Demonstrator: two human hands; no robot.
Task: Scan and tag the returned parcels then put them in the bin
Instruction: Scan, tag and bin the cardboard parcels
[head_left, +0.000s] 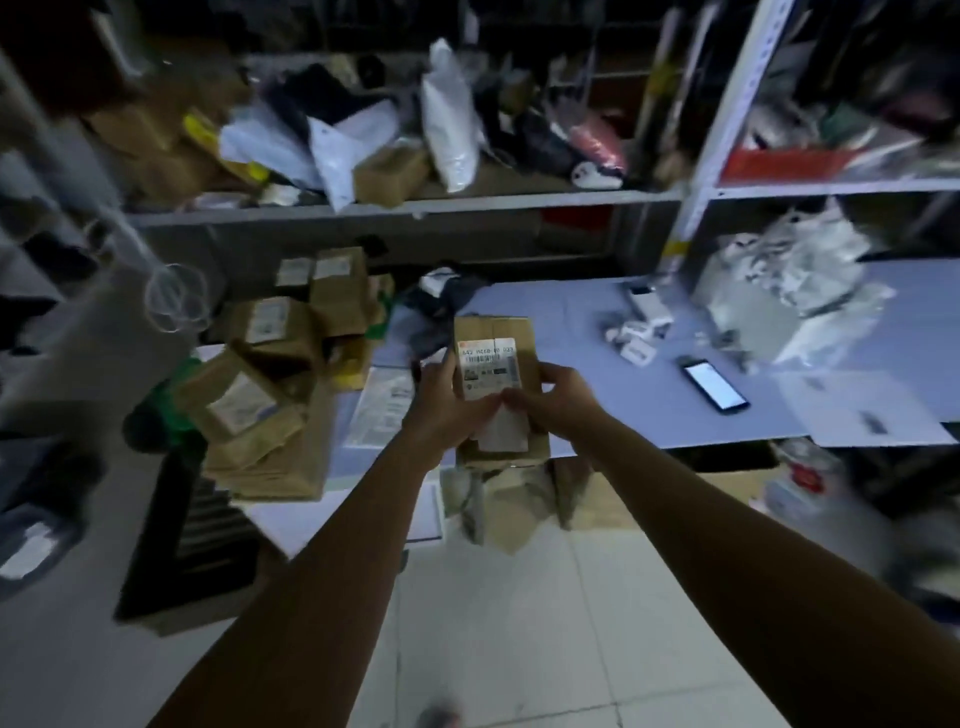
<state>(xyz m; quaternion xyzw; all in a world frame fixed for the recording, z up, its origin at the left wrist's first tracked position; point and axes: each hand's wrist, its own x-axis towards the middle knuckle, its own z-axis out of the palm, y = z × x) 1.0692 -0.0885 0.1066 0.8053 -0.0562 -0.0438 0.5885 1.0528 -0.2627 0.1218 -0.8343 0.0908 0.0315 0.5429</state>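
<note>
Reaching forward with both arms, the hands, left (445, 402) and right (558, 397), clamp a labelled parcel (494, 332) between them.

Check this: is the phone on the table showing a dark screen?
No, the phone lies on the table with its screen lit white.

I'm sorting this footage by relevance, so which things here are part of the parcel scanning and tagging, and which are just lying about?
Part of the job:
- cardboard parcel, held in the left hand and right hand
- white tag at the fingers
- pile of labelled boxes
- lit phone, possibly the scanner

Lying about:
- poly mailers on the shelf
- crumpled silver wrap
- loose paper sheet
</note>
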